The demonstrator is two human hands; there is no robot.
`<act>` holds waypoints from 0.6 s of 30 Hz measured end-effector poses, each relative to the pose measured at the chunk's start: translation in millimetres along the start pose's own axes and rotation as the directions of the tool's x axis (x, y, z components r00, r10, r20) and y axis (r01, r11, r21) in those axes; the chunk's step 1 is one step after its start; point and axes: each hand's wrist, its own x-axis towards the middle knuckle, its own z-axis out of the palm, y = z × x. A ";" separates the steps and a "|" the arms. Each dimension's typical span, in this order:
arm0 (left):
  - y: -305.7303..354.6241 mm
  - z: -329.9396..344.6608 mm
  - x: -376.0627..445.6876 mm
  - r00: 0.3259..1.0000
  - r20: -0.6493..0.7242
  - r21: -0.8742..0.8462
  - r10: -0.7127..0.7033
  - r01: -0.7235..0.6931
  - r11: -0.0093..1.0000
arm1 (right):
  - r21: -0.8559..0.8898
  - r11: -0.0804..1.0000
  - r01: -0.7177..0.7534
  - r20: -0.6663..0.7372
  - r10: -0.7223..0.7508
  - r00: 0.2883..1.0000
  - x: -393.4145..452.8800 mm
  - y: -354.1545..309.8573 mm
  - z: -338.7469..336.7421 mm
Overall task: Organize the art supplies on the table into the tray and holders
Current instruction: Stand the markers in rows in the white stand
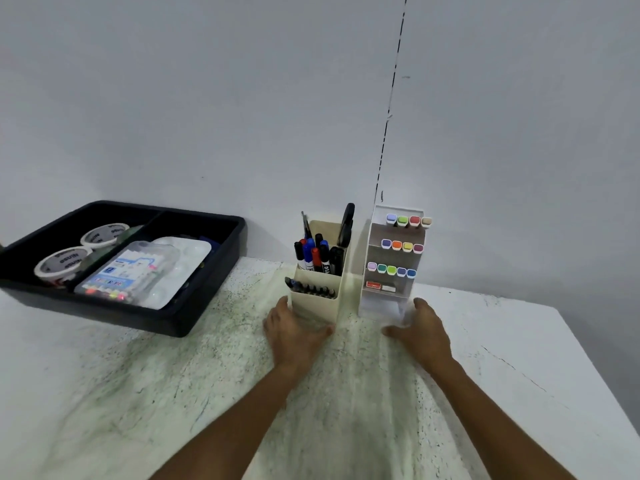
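A cream pen holder (320,299) stands near the wall with markers, scissors and a front row of pens in it. Right of it stands a clear tiered marker rack (393,271) filled with coloured marker caps. My left hand (294,332) lies at the base of the cream holder, fingers along its left side and thumb across its front. My right hand (420,332) sits at the foot of the rack, fingers by its right corner and thumb in front. A black two-part tray (194,306) at the left holds two tape rolls (83,251), a marker pack and a white palette.
The marbled white table (173,393) runs from the wall toward me; its right edge slants off at the far right. The grey wall stands right behind the holders and the tray.
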 end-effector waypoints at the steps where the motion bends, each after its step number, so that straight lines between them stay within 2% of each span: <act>1: -4.4 -6.7 -4.3 0.999 0.036 -0.009 0.001 0.000 1.000 | -0.036 0.999 -0.012 -0.020 0.011 1.000 -14.1 -1.8 -1.6; 3: -13.4 -22.2 -13.7 0.993 0.119 -0.001 0.009 -0.009 1.000 | -0.082 0.996 0.020 -0.062 -0.025 0.998 -46.0 -9.2 -2.1; 5: -19.1 -43.3 -21.2 0.975 0.216 0.059 0.045 -0.059 0.997 | -0.050 0.994 0.102 -0.084 -0.106 0.991 -74.4 -22.5 5.8; 7: -21.5 -67.9 -24.1 0.937 0.315 0.113 0.149 -0.193 0.975 | 0.005 0.978 0.210 -0.080 -0.209 0.975 -97.2 -42.9 17.8; 9: -22.9 -101.9 -21.8 0.888 0.352 0.072 0.296 -0.341 0.937 | 0.073 0.950 0.303 -0.046 -0.300 0.953 -113.2 -70.5 36.3; 12: -26.6 -164.7 -0.9 0.811 0.238 -0.004 0.535 -0.550 0.835 | 0.128 0.905 0.405 -0.004 -0.408 0.913 -125.9 -129.4 64.8; 14: -40.6 -212.9 24.9 0.752 0.139 0.022 0.645 -0.653 0.757 | 0.138 0.876 0.462 0.009 -0.467 0.884 -130.3 -173.4 88.2; 16: -65.6 -264.3 60.5 0.690 0.054 0.132 0.722 -0.722 0.680 | 0.087 0.844 0.529 0.042 -0.534 0.844 -132.8 -220.0 113.8; 18: -97.4 -312.2 102.9 0.662 -0.018 0.276 0.749 -0.717 0.640 | -0.025 0.812 0.584 0.048 -0.582 0.812 -131.7 -263.7 136.8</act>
